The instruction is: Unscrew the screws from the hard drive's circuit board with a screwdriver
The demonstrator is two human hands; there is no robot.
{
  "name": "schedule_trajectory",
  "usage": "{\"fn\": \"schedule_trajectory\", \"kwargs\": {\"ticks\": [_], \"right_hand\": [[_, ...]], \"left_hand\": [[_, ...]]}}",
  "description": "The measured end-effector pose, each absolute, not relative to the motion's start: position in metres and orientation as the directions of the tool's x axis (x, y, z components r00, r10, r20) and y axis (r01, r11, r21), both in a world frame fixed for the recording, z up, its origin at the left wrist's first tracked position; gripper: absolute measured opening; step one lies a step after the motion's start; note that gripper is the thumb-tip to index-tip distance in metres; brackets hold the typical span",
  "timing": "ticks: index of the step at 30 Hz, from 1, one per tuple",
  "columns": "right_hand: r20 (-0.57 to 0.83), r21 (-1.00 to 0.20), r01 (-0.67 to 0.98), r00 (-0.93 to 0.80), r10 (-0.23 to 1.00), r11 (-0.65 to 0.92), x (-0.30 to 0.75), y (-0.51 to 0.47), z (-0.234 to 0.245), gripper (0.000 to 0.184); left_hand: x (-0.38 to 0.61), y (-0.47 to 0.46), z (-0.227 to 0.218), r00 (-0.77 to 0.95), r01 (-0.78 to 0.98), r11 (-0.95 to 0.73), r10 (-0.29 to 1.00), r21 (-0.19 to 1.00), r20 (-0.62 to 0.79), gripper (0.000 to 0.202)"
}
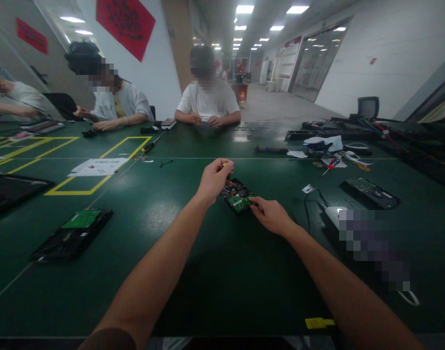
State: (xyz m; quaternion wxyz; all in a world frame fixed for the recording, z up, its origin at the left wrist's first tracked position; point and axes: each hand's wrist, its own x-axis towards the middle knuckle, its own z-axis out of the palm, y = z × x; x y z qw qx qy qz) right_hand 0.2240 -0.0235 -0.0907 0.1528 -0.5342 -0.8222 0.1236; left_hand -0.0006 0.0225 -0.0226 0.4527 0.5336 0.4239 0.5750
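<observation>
In front of me on the green table lies a small black device (238,197) with a green circuit board and dark round parts. My left hand (215,181) is closed over its far left edge, gripping what looks like a screwdriver (225,164); only a bit of yellow handle shows between the fingers. At the device's right edge, my right hand (271,213) pinches the side by the circuit board. The fingers of my left hand hide the tool's tip.
Similar black devices lie at left (73,236) and right (370,193). A power bank-like blurred object with a cable (333,214) is near my right forearm. A screwdriver (151,145) and paper sheet (98,166) lie left. Co-workers (208,104) sit across the table.
</observation>
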Motion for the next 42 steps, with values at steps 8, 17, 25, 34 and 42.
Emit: {"fn": "schedule_trajectory", "kwargs": {"ticks": [8,17,25,34,42], "right_hand": [[0.112,-0.351,0.849,-0.38,0.918,0.394,0.2227,-0.0249,-0.0885,0.04],[0.107,-0.348,0.85,-0.382,0.918,0.395,0.2221,-0.0252,-0.0875,0.039],[0.112,-0.342,0.854,-0.376,0.92,0.391,0.2231,-0.0248,-0.09,0.04],[0.112,-0.326,0.857,-0.383,0.917,0.398,0.2233,-0.0255,-0.0888,0.041],[0.132,-0.311,0.858,-0.387,0.912,0.409,0.2234,-0.0257,-0.0914,0.039]], "left_hand": [[-0.0014,0.018,-0.017,0.069,-0.109,-0.203,0.975,0.973,0.211,0.03],[0.0014,0.016,-0.0178,0.141,-0.303,-0.097,0.979,0.948,0.145,0.016],[0.0056,0.0178,-0.0214,0.08,-0.218,-0.17,0.978,0.961,0.191,0.024],[-0.0008,0.0152,-0.0166,0.086,-0.066,-0.191,0.977,0.979,0.196,0.031],[0.003,0.0128,-0.0163,0.181,-0.278,-0.052,0.978,0.959,0.105,0.023]]}}
